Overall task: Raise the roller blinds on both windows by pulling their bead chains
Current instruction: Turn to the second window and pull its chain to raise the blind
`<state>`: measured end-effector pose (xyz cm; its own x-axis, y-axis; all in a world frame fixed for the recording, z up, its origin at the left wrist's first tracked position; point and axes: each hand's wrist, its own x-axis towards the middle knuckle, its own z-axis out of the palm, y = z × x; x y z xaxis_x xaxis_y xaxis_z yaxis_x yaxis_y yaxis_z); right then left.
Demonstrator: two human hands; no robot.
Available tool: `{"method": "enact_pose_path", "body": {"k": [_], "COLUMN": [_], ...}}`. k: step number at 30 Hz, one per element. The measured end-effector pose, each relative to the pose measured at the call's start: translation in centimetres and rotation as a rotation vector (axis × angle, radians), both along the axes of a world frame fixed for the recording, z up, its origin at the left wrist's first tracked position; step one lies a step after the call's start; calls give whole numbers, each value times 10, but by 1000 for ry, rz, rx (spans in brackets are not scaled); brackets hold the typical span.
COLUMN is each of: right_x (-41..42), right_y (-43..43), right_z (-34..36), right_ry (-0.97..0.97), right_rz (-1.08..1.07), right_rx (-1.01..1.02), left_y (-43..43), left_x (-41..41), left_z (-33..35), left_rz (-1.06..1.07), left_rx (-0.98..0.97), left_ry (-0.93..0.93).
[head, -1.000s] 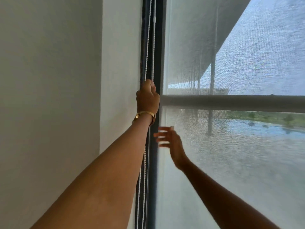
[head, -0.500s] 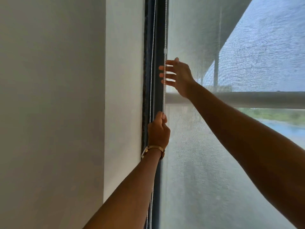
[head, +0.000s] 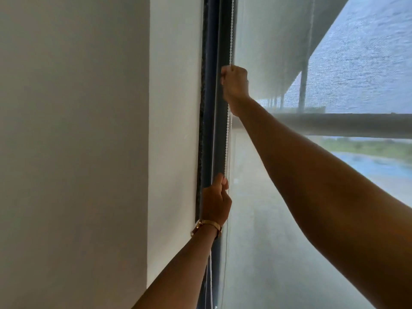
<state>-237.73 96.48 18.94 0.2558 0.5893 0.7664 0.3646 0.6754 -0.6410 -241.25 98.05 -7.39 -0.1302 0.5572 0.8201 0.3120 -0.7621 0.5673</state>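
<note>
A white bead chain [head: 227, 139] hangs down the dark window frame [head: 210, 108] at the left edge of a translucent grey roller blind [head: 278, 219]. My right hand [head: 235, 85] is high up, closed in a fist around the chain. Lower down, my left hand [head: 215, 202], with a gold bracelet at the wrist, pinches the same chain between thumb and fingers. The blind covers the whole visible pane. Its bottom edge is out of view.
A white wall [head: 89, 152] with a vertical corner fills the left half. Through the blind I see a horizontal window bar [head: 345, 124], a building overhang with columns, and greenery and water outside.
My right hand, open beside the chain half a second ago, has closed on it. My left hand has pulled the chain down from high on the frame to a much lower position.
</note>
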Motion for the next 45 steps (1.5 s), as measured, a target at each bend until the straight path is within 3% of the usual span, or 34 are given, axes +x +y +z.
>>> {"method": "enact_pose_path", "body": {"k": [3, 9, 12, 16, 25, 30, 35, 45], "right_x": [-1, 12, 19, 32, 42, 39, 35, 38], "right_y": [7, 12, 9, -5, -19, -26, -22, -18], "right_z": [-29, -95, -111, -116, -132, -155, -186, -241], "right_ry": [40, 98, 142, 145, 165, 179, 141, 168], "right_rz": [-48, 161, 201, 188, 165, 208, 187, 173], "right_rx": [45, 62, 55, 68, 85, 61, 81, 42], "left_y": [2, 2, -6, -11, -14, -24, -33, -38], "left_x": [-3, -6, -2, 7, 5, 1, 1, 14], "left_z": [-25, -78, -82, -57, 110, 188, 243, 277], "left_rz": [-13, -75, -177, -364, -313, -454, -528, -572], "left_rx": [-62, -248, -415, -577, -112, -42, -80, -75], "left_ry": [57, 84, -28, -318, -377, -296, -338, -366]}}
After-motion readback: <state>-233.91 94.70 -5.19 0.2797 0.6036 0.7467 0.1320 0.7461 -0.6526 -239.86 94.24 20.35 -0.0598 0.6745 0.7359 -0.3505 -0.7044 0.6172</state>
